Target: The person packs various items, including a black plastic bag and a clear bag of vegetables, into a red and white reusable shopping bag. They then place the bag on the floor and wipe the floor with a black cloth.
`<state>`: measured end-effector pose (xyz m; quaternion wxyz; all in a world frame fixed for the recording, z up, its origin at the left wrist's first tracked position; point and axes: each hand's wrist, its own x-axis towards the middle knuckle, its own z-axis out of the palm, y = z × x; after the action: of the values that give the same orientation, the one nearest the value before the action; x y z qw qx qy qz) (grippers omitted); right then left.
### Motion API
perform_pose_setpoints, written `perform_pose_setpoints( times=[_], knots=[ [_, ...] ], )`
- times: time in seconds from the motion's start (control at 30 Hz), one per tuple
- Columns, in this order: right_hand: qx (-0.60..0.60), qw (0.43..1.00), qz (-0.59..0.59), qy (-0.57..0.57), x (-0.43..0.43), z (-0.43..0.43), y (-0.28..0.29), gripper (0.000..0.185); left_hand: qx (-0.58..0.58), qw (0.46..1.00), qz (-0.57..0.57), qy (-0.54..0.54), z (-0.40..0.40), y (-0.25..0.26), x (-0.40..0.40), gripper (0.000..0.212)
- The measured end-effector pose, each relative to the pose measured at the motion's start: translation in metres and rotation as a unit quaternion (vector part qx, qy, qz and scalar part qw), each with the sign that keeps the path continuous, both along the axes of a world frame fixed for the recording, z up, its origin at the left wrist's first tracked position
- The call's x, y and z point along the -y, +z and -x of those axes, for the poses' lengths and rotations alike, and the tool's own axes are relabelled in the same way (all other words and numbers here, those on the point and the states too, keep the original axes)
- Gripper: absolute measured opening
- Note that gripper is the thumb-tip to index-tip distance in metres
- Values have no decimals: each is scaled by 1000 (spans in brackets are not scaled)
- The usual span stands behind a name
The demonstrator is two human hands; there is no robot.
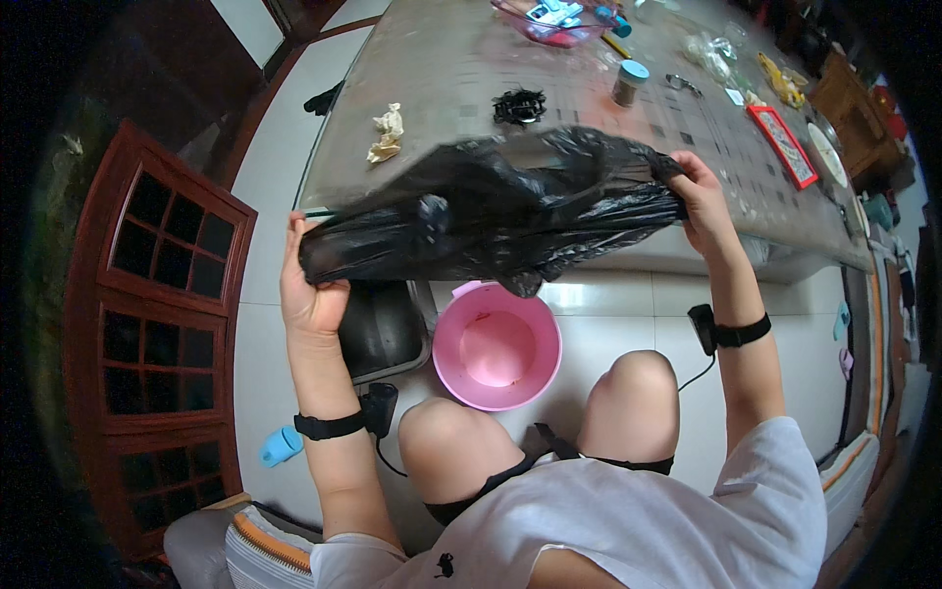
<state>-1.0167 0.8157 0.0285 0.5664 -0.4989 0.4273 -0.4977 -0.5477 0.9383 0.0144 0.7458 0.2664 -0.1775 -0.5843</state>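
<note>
A black plastic bag (500, 206) is stretched sideways between my two hands, above the floor and the near edge of the table. My left hand (313, 294) grips its left end, with the thumb and fingers partly hidden by the film. At the other end, my right hand (699, 193) pinches the gathered plastic. Below the bag stands a pink plastic bucket (497, 346), its inside bare except for small dark specks. To the bucket's left sits a black plastic bin (386, 327), partly covered by my left hand and the bag.
On the table (434, 66) are crumpled paper (387, 132), a black tangled bundle (519, 107), a blue-lidded jar (630, 82), a glass bowl (559, 29) of small items and a red frame (782, 147). A blue slipper (281, 446) lies on the floor, near a wooden door (158, 324).
</note>
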Motion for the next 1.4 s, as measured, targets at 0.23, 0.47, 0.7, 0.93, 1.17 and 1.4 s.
perform_pose_setpoints(
  times=[0.23,0.47,0.7,0.93,1.17,1.4],
  knots=[
    [-457,852,250,47,-50,-73,24,69,177,983,-43,16,10,6,-19,48],
    [-409,759,332,383,-49,-203,35,89,368,910,-2,-192,28,34,-26,52],
    [-271,861,400,155,-1,-210,37,18,770,606,-175,98,8,-10,-38,36],
    [70,900,422,84,-2,-187,42,26,626,622,-223,414,13,-4,-98,27],
    [156,782,589,136,-12,-209,-13,24,688,395,-379,476,137,44,-180,41],
    [-107,794,328,500,-29,-231,-51,41,590,460,-561,355,138,34,-285,65]
  ],
)
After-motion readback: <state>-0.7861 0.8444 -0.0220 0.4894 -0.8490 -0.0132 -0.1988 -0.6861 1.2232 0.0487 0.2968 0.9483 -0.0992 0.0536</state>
